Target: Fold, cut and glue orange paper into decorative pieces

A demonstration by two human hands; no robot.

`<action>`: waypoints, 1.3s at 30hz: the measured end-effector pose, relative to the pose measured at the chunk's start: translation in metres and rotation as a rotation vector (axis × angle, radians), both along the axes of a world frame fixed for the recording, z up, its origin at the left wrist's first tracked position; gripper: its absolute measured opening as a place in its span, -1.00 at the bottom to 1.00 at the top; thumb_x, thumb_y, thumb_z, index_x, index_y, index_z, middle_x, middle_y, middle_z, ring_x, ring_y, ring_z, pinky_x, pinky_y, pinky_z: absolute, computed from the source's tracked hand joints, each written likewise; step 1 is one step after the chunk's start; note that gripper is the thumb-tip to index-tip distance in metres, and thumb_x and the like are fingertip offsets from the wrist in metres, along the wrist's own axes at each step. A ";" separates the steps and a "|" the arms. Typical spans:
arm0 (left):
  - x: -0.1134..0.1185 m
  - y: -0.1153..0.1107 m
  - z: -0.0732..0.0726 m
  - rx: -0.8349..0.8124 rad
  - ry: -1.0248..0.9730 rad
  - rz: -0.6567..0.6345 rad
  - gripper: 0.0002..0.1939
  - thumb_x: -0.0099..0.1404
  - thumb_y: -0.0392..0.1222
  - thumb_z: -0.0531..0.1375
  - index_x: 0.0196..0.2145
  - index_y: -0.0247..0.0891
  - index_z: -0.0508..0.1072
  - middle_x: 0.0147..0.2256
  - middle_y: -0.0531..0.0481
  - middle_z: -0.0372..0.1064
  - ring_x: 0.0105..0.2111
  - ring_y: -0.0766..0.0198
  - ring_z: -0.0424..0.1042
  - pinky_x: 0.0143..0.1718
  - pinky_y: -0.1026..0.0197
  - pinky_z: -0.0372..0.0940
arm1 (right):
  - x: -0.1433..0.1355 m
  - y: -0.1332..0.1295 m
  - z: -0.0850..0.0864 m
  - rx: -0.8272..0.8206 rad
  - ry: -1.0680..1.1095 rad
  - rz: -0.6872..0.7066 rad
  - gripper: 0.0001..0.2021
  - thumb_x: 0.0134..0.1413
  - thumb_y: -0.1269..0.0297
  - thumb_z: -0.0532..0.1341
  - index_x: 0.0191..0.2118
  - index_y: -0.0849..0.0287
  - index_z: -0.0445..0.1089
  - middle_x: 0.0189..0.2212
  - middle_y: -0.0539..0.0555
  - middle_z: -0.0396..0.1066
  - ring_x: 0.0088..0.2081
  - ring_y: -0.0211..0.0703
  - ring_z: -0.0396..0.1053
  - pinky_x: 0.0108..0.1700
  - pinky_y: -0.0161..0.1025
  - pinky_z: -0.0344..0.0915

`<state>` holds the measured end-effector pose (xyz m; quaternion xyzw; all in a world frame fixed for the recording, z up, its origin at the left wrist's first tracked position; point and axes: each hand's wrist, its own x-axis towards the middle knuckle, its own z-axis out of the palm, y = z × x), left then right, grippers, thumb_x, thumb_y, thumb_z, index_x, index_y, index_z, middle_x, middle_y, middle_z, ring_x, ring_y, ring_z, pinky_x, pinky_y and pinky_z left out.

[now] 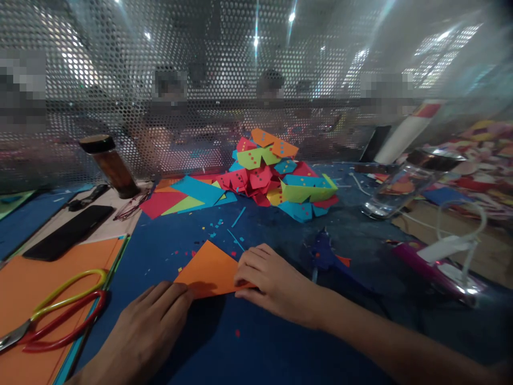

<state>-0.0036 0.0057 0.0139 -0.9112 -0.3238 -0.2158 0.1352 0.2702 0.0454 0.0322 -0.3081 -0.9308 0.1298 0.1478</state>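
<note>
An orange paper [209, 270], folded into a triangle, is at the middle of the blue tabletop with one corner pointing away from me. My left hand [158, 318] closes on its left corner, the fingertips partly hidden from view. At the opposite corner my right hand [274, 280] pinches the paper between thumb and curled fingers. Tiny paper scraps [214, 229] and thin blue strips [239, 216] lie just beyond it. Farther back is a pile of folded, punched paper pieces [262, 179] in several colours, with flat coloured sheets [196, 192] beside it.
At left, scissors [64, 315] with yellow and red handles rest on orange sheets [86, 262], near a black phone [70, 231] and a dark-lidded bottle [112, 168]. A blue tool [326, 254], a clear bottle [409, 184] and a purple object [433, 267] occupy the right. A perforated metal screen [224, 64] stands behind.
</note>
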 end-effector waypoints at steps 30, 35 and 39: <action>-0.003 0.006 -0.005 -0.461 -0.352 0.115 -0.66 0.49 -0.03 0.01 -0.34 -0.13 0.48 -0.38 0.07 0.47 -0.36 0.31 0.49 -0.34 0.31 0.39 | -0.008 0.000 -0.004 -0.254 0.038 -0.192 -0.89 0.26 0.29 0.26 -0.32 0.14 0.39 -0.29 -0.05 0.44 -0.22 -0.21 0.34 -0.07 -0.17 0.07; -0.003 0.006 -0.005 -0.424 -0.329 0.122 -0.64 0.49 -0.02 0.00 -0.34 -0.14 0.51 -0.36 0.05 0.48 -0.37 0.30 0.50 -0.34 0.31 0.39 | -0.010 0.000 -0.006 -0.283 0.049 -0.257 -0.89 0.19 0.33 0.32 -0.33 0.14 0.38 -0.31 -0.09 0.42 -0.23 -0.23 0.34 -0.09 -0.18 0.08; -0.003 0.007 -0.006 -0.337 -0.296 0.103 -0.65 0.50 -0.06 -0.01 -0.29 -0.14 0.52 -0.35 0.04 0.48 -0.38 0.29 0.49 -0.36 0.28 0.40 | -0.009 0.001 -0.007 -0.272 0.052 -0.253 -0.90 0.19 0.34 0.32 -0.32 0.14 0.38 -0.29 -0.06 0.41 -0.21 -0.22 0.33 -0.11 -0.19 0.10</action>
